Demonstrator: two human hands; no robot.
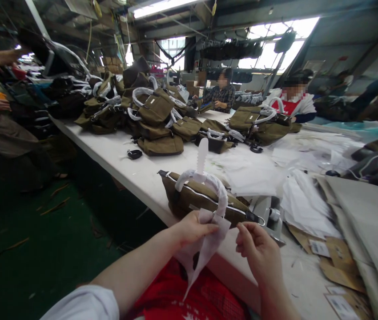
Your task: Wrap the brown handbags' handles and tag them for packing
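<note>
Left hand [198,229]: thumb and fingers pinching white sheet [216,238] by wrapped handle [221,195] of olive bag [187,202]. Right hand [257,244]: just beside sheet, fingers curled in, can't tell if holding anything. Bag's at table [135,171] near edge.

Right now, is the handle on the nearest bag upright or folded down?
Upright: the white-wrapped handle arches above the olive bag and its silver zipper.

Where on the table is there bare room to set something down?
The white table shows bare between the black strap coil and the near olive bag, and mostly bare between the right hand and the brown cards. It is crowded at the back under the piled bags, and at right under white sheets.
</note>
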